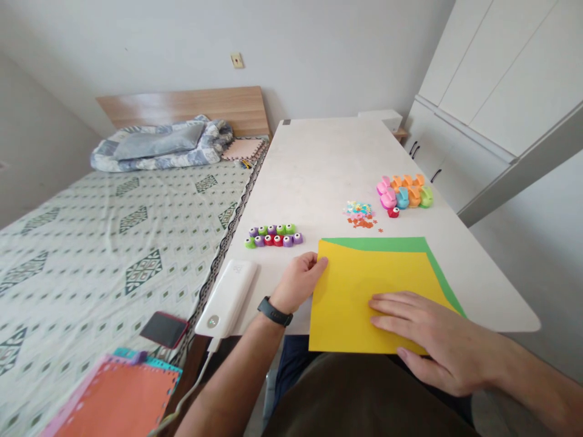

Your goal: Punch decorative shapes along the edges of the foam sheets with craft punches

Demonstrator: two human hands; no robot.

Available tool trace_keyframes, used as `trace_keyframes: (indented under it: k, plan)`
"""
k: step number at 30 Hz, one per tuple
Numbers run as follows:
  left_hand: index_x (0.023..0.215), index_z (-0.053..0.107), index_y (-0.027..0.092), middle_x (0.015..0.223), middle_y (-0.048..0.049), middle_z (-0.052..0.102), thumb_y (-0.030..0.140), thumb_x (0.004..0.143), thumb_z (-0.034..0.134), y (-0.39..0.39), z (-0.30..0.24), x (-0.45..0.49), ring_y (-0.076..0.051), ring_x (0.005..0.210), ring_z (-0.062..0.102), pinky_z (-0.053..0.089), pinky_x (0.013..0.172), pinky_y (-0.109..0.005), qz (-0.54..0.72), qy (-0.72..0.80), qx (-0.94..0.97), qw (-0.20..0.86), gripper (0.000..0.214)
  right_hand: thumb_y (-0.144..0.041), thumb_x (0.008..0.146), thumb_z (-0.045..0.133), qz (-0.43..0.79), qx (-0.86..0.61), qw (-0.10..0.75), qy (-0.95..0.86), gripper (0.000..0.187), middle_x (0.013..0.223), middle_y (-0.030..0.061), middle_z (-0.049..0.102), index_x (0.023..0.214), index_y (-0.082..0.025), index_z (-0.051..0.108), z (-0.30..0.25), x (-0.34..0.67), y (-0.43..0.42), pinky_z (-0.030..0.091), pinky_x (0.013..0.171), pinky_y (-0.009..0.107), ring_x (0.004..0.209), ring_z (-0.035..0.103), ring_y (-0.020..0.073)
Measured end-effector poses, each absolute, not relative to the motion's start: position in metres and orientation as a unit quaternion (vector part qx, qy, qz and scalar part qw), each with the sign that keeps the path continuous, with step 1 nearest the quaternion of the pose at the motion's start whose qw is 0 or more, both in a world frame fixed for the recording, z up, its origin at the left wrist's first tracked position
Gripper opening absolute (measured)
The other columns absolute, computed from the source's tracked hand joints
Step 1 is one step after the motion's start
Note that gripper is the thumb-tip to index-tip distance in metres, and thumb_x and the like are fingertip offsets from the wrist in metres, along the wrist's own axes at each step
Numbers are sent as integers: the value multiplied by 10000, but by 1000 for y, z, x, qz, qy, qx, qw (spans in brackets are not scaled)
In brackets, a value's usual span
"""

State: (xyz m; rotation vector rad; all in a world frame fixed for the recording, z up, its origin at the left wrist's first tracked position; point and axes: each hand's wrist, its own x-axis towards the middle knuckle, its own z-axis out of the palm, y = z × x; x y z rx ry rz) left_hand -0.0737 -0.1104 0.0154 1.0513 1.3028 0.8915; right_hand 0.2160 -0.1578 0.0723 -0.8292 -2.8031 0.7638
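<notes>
A yellow sheet of paper (364,291) lies on a green sheet (401,244) at the near edge of the white table (319,164). My left hand (298,282), with a black wristband, pinches the yellow sheet's left edge near its top corner. My right hand (432,337) lies flat on the yellow sheet's lower right part, fingers stretched out and pressing down.
Small purple, green and red paper punches (273,235) sit in two rows left of the sheets. Bigger pink, orange, blue and green punches (405,193) and punched paper bits (361,215) lie further back. A white power bank (228,297), a phone (164,329) and foam sheets (118,400) are at left, on and beside the bed.
</notes>
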Motion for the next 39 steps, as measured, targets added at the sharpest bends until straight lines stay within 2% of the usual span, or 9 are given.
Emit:
trace_keyframes:
  k: [5, 10, 13, 16, 21, 24, 28, 33, 39]
  plan:
    - [804, 635, 163, 641, -1, 625, 570, 815, 669, -110, 6, -72, -137, 578, 586, 397, 466, -206, 391, 592, 469, 526, 409, -325, 949, 568, 201, -298, 129, -924, 377, 1364, 83, 666, 1308, -264, 665, 84, 190, -122, 479, 1105, 449, 1263, 614, 274]
    - [771, 611, 169, 630, 3, 613, 541, 808, 670, -110, 8, -71, -136, 574, 573, 396, 480, -212, 396, 600, 465, 518, 379, -329, 960, 553, 164, -338, 207, -903, 335, 1228, 115, 708, 1239, -192, 676, 84, 125, -65, 460, 1074, 414, 1176, 638, 264]
    - [719, 587, 172, 622, 5, 598, 514, 808, 670, -108, 8, -72, -132, 574, 556, 389, 484, -216, 386, 608, 485, 496, 363, -367, 930, 604, 172, -356, 194, -898, 362, 1183, 134, 717, 1210, -157, 693, 72, 81, -29, 502, 959, 369, 1077, 670, 259]
    - [697, 583, 178, 603, 5, 585, 487, 811, 664, -107, 6, -73, -144, 589, 564, 402, 496, -226, 381, 616, 492, 483, 339, -392, 915, 626, 175, -386, 162, -891, 367, 1122, 128, 739, 1190, -167, 717, 54, 45, 2, 500, 881, 339, 990, 689, 248]
    - [708, 609, 180, 598, -2, 598, 469, 810, 660, -106, 2, -73, -163, 615, 589, 426, 512, -237, 376, 617, 500, 477, 310, -337, 855, 699, 177, -385, 96, -901, 235, 1022, 80, 778, 1039, -214, 776, 32, 17, 24, 474, 803, 291, 950, 699, 238]
    - [719, 620, 176, 619, -11, 624, 490, 813, 659, -105, 1, -74, -164, 617, 599, 432, 511, -236, 374, 612, 503, 483, 329, -340, 870, 681, 187, -393, 120, -892, 201, 974, 69, 781, 984, -208, 780, 29, 17, 24, 464, 772, 279, 897, 696, 216]
    - [758, 633, 172, 637, -21, 651, 527, 814, 670, -103, 0, -73, -163, 607, 613, 430, 498, -229, 376, 602, 485, 511, 361, -338, 878, 659, 231, -412, 211, -856, 219, 948, 65, 774, 997, -185, 761, 40, 38, 20, 473, 748, 279, 841, 688, 191]
    - [865, 646, 170, 713, -23, 691, 539, 844, 653, -101, 3, -73, -148, 606, 630, 436, 501, -218, 372, 568, 477, 558, 370, -365, 852, 693, 349, -422, 315, -775, 234, 948, 48, 759, 1001, -186, 681, 53, 92, 24, 516, 751, 284, 824, 691, 167]
    - [914, 636, 165, 802, -21, 706, 537, 876, 624, -89, 14, -65, -124, 642, 622, 447, 546, -209, 385, 521, 497, 578, 374, -344, 795, 762, 427, -433, 355, -710, 272, 923, 52, 733, 953, -183, 611, 45, 142, 26, 552, 795, 341, 820, 689, 179]
